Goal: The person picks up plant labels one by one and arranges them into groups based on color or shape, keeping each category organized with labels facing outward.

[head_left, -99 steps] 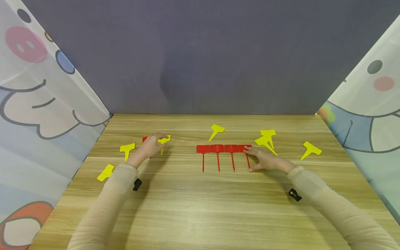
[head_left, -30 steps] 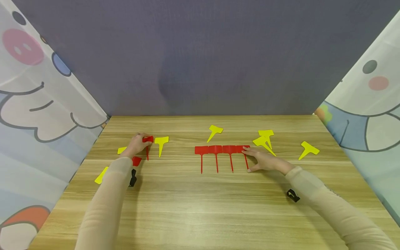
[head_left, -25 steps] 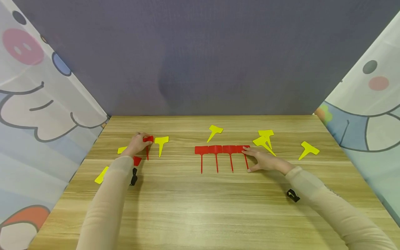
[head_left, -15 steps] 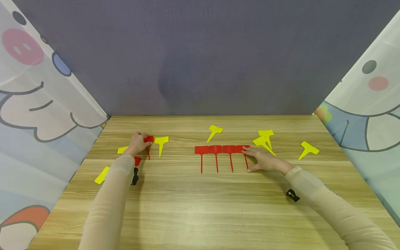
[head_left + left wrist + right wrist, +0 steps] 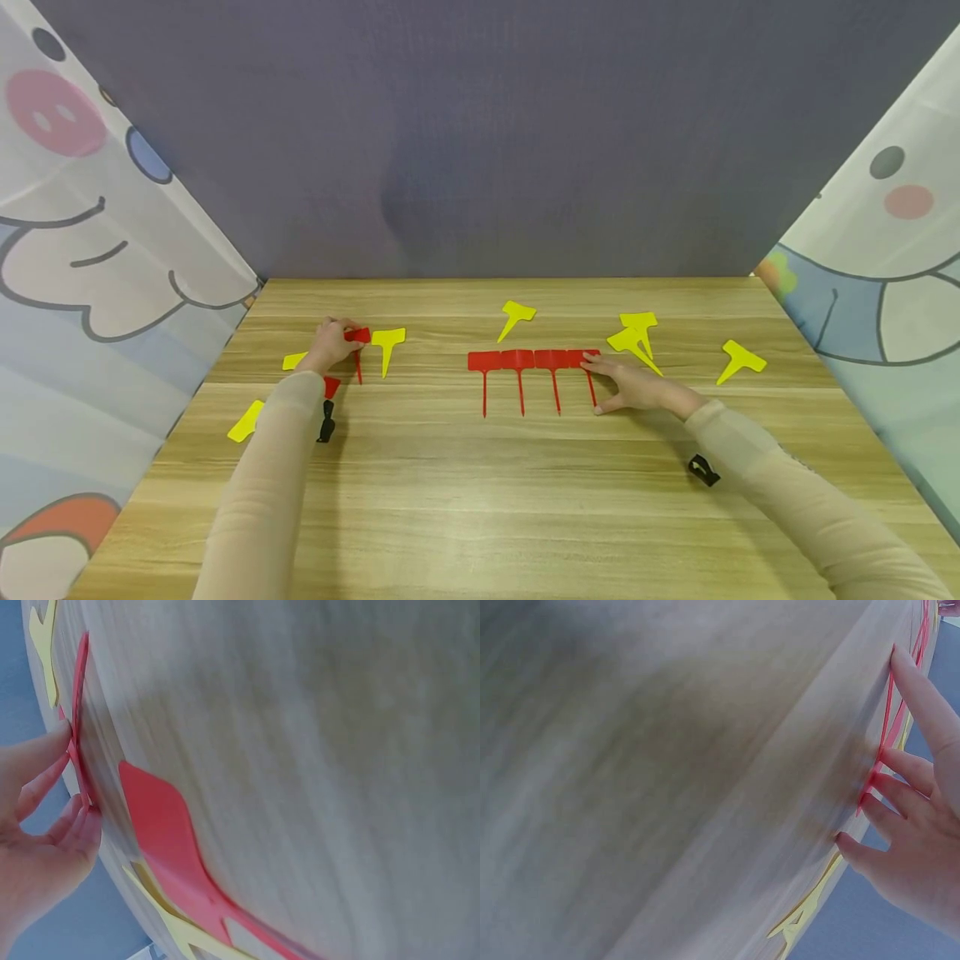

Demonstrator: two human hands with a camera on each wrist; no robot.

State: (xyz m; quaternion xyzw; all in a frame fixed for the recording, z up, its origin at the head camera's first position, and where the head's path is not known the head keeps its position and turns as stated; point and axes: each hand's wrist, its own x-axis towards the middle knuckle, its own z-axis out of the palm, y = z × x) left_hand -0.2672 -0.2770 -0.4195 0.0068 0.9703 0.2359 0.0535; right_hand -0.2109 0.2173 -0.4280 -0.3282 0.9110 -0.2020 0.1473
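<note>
In the head view, my left hand pinches a red T-shaped plant label at the left, its thin stem pointing toward me. The left wrist view has the thumb and fingers on either side of this label. A second red label lies partly hidden by my left wrist. Several red labels form a row at mid-table, heads side by side. My right hand rests spread at the row's right end; in the right wrist view, its fingertips touch the red label there.
A yellow label lies just right of my left hand, and two others sit left of it. More yellow ones lie behind the row and to the right. A grey panel stands behind the wooden table.
My left hand has moved left from over the yellow label to the red one, which it now grips. That red label has since shifted slightly right. My right hand stays at the row.
</note>
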